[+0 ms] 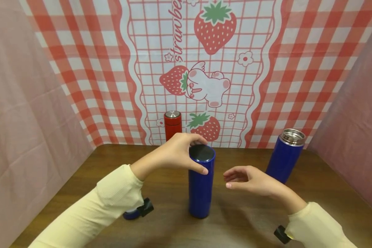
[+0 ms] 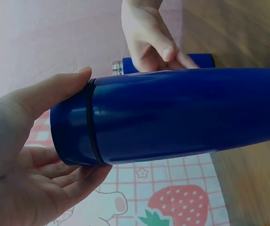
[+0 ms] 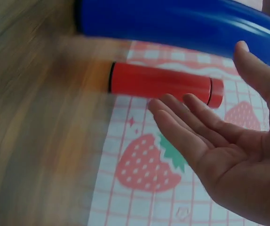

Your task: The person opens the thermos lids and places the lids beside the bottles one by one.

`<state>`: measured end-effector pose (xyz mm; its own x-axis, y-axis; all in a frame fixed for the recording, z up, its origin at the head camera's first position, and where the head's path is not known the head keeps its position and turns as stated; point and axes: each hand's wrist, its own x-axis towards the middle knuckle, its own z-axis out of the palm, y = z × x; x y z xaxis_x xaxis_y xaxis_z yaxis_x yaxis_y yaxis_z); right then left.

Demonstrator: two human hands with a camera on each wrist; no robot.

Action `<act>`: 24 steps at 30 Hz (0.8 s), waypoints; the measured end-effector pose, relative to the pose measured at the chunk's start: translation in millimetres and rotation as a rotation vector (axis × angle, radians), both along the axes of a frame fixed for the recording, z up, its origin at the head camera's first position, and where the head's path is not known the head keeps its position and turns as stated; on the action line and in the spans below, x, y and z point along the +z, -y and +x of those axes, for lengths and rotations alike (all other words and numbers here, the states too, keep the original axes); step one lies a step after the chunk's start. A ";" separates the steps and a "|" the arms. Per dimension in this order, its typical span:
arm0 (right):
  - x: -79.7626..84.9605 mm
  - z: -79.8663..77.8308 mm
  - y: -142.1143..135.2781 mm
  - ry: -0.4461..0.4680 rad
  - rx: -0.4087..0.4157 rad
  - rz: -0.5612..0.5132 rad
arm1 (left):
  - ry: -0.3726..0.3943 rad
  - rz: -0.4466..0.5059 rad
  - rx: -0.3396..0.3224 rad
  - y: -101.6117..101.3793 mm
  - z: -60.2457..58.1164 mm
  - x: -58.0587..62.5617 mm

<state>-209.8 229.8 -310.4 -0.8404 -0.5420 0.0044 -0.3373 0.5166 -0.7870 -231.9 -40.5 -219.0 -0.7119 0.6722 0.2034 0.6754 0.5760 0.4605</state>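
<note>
A blue thermos [image 1: 200, 189] with a dark-topped lid stands upright on the table in front of me. My left hand [image 1: 181, 153] grips it around the lid, thumb on the near side and fingers on the far side. In the left wrist view the thumb and fingertips lie by the seam between lid [image 2: 71, 127] and body. To the right of that thermos, my right hand [image 1: 257, 181] hangs apart from it, fingers loosely bent and holding nothing. Behind the right hand is a second blue thermos [image 1: 284, 160], lidless, its steel mouth showing.
A red thermos [image 1: 173, 125] with a steel-topped lid stands at the back, partly hidden by the left hand. Near the left sleeve lies a blue ring-like piece [image 1: 131, 215], mostly covered. A strawberry-print cloth [image 1: 210, 82] hangs behind the wooden table [image 1: 235, 220].
</note>
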 end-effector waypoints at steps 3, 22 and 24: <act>-1.1 -4.0 11.9 -0.029 0.044 -0.058 | 0.025 0.004 -0.010 -1.7 0.0 0.0; -19.7 -27.0 51.7 -0.054 0.194 -0.371 | 0.087 0.069 -0.003 -4.0 -10.6 4.3; -19.7 -27.6 52.4 -0.065 0.185 -0.364 | 0.091 0.057 -0.009 -3.7 -12.5 5.3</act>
<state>-237.3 177.4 -330.1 -0.7208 -0.6369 0.2736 -0.4533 0.1344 -0.8812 -244.4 -36.7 -213.7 -0.7234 0.6675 0.1763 0.6340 0.5412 0.5524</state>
